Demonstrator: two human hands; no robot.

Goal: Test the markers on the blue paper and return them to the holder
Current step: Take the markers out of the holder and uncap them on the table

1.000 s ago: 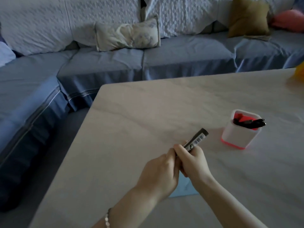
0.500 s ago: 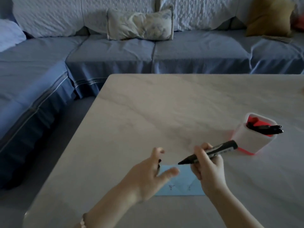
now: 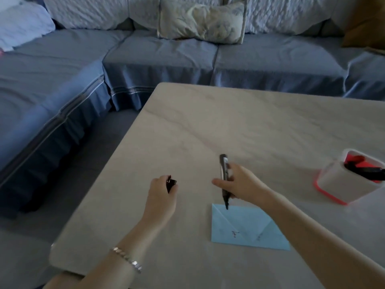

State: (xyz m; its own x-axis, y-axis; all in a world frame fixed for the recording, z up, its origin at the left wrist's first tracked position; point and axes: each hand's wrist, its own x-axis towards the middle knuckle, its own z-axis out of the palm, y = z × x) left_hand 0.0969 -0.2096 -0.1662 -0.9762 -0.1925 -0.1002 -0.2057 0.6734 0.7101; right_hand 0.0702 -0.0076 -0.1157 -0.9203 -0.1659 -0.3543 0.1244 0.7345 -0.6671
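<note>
We are watching the right hand (image 3: 239,182) tipping the marker (image 3: 223,174) from nearly level to almost upright, tip down at the far edge of the blue paper (image 3: 245,226), while the left hand (image 3: 161,197) is drifting away leftward. The right fingers are grasping the black, pale-labelled barrel, and the left fingers are curling round the black cap (image 3: 170,183). The creased, scribbled paper is lying on the table (image 3: 208,132), and the holder (image 3: 343,184) is standing well to its right.
</note>
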